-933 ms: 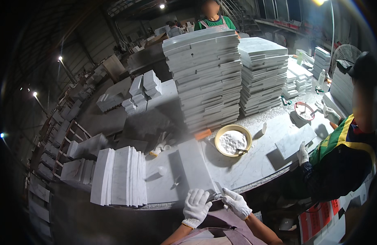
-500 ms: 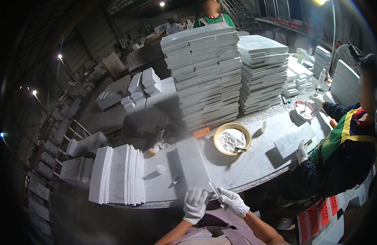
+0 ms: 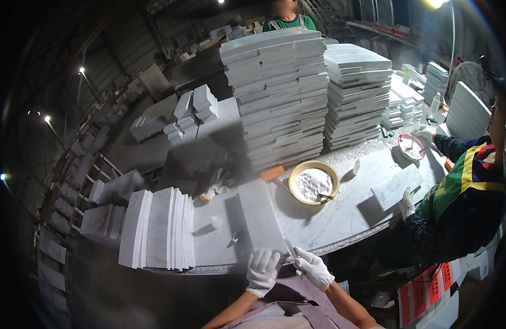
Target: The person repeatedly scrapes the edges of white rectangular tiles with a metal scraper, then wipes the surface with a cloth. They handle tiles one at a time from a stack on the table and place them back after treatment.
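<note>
Both my hands wear white knitted gloves and are close together at the table's near edge. My right hand is closed round a thin, flat scraper, its pale blade pointing up beside the slab. Left of it, my left hand has its fingers curled at the near end of a long grey-white marble slab. Whatever those fingers may hold is hidden. Beyond the slab's right side, a yellow bowl contains white paste with a dark-handled tool in it.
Tall marble stacks rise at the back. Upright slabs line the left. An orange block, a small white bottle and gloves lie about. On the right, a co-worker touches a slab near a red-rimmed bowl.
The scraper has turned, so its blade looks broader and stands more upright. My hands have barely shifted. The view has moved slightly.
</note>
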`<state>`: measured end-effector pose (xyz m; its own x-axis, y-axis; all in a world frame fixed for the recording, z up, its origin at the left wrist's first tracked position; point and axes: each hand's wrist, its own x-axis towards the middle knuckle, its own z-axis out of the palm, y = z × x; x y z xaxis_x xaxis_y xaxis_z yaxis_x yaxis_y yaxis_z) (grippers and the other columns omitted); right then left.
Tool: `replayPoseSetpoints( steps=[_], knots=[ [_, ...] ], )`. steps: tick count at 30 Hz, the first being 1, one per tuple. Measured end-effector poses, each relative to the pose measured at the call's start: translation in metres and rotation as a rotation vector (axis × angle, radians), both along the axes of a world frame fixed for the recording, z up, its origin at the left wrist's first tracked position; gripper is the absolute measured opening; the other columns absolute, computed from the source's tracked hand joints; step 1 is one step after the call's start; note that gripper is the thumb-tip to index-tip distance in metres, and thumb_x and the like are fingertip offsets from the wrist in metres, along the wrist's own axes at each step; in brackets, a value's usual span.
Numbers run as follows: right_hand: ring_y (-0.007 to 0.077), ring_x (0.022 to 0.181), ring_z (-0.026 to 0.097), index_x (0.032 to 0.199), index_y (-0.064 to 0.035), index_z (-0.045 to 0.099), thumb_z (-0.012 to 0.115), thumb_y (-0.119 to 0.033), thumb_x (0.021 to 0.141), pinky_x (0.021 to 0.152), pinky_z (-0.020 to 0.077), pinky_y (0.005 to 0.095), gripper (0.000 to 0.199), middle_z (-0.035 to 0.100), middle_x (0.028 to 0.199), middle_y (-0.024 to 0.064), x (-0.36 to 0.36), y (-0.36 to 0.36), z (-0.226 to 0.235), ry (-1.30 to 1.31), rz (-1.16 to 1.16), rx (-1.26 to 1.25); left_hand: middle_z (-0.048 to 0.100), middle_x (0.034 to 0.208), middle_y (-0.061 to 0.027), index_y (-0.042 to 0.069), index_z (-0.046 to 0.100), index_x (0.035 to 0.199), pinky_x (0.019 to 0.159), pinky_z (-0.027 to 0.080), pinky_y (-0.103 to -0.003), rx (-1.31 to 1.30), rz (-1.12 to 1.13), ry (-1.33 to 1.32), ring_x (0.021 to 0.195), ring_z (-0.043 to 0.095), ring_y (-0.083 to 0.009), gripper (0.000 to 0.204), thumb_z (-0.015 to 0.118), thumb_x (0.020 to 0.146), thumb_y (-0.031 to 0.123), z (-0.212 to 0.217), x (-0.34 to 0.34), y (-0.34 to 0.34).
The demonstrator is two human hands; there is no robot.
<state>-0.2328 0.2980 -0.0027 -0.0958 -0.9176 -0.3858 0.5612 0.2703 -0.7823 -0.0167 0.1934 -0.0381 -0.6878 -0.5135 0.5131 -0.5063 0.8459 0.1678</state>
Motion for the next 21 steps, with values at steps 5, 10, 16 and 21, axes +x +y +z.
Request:
replayPoseSetpoints(
  steps=[5, 10, 16, 21],
  knots=[
    [0.0070, 0.076, 0.058, 0.159, -0.0049, 0.050, 0.075, -0.024, 0.103, 0.065, 0.0519, 0.0240, 0.064, 0.068, 0.105, -0.0008, -0.001, -0.001, -0.001, 0.006, 0.001, -0.003, 0.055, 0.146, -0.0112, 0.016, 0.062, 0.145, 0.110, 0.046, -0.060, -0.015, -0.010, 0.025, 0.136, 0.053, -0.0372, 0.062, 0.066, 0.083, 0.014, -0.012, 0.003, -0.004],
    [0.0068, 0.076, 0.058, 0.159, -0.0053, 0.050, 0.075, -0.026, 0.103, 0.065, 0.0512, 0.0231, 0.065, 0.068, 0.102, -0.0014, -0.002, -0.002, 0.003, -0.002, 0.000, 0.011, 0.057, 0.144, -0.0116, 0.016, 0.064, 0.145, 0.109, 0.047, -0.059, -0.126, -0.033, 0.167, 0.136, 0.054, -0.0378, 0.059, 0.065, 0.086, 0.014, -0.001, -0.002, -0.002],
    [0.0066, 0.072, 0.059, 0.160, -0.0076, 0.050, 0.070, -0.023, 0.106, 0.063, 0.0510, 0.0224, 0.059, 0.071, 0.104, -0.0001, -0.006, -0.011, 0.006, 0.051, 0.014, -0.013, 0.058, 0.140, -0.0112, 0.016, 0.064, 0.143, 0.102, 0.049, -0.058, -0.173, -0.018, 0.171, 0.126, 0.060, -0.0380, 0.058, 0.070, 0.086, 0.014, 0.014, -0.008, -0.001],
    [0.0054, 0.071, 0.062, 0.158, -0.0076, 0.052, 0.069, -0.020, 0.107, 0.063, 0.0537, 0.0220, 0.056, 0.074, 0.102, 0.0004, -0.020, -0.027, 0.020, 0.246, 0.066, 0.016, 0.059, 0.132, -0.0112, 0.014, 0.064, 0.139, 0.091, 0.050, -0.055, -0.106, -0.086, 0.190, 0.113, 0.063, -0.0362, 0.054, 0.075, 0.086, 0.015, 0.019, -0.010, -0.008]
  ],
)
